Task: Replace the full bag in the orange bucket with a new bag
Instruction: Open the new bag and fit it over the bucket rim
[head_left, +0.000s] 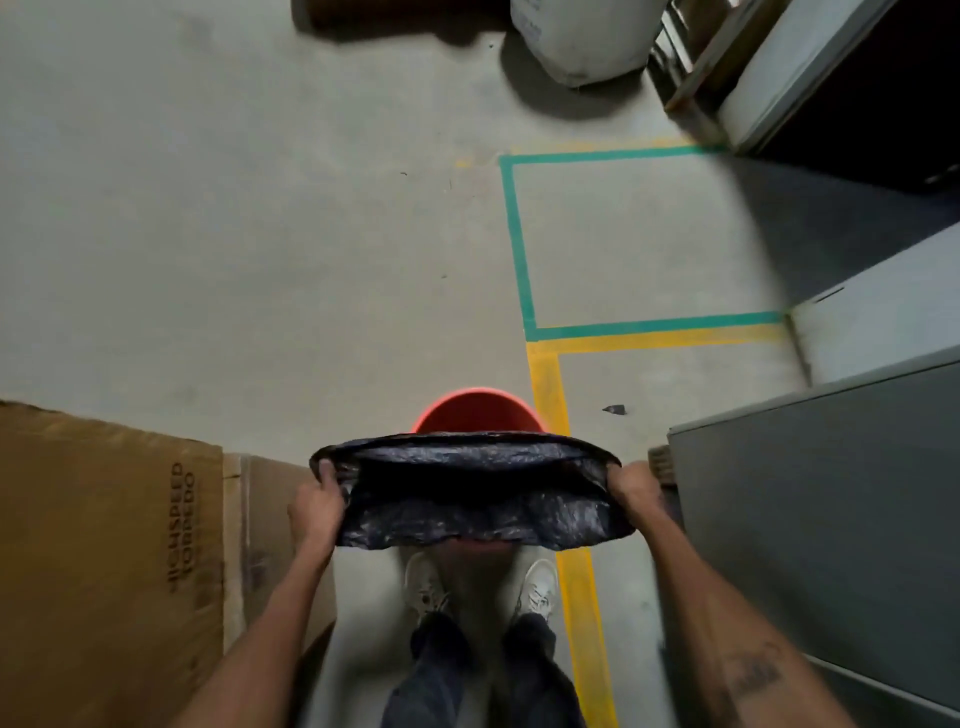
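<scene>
On a concrete floor (260, 208) marked with green and yellow tape, both hands, left hand (315, 506) and right hand (635, 488), grip closed on a black bag (478, 499) stretched open, hiding most of the orange bucket (478, 413) beneath.

A grey concrete floor (260, 234) fills the view. Green tape (519, 244) marks a square at 1 o'clock, with yellow tape (576, 582) running down toward 5 o'clock. Flattened cardboard (104, 545) lies at 8 o'clock. A grey cabinet (831, 519) stands at 4 o'clock, a white sack (582, 36) at 12 o'clock.
</scene>
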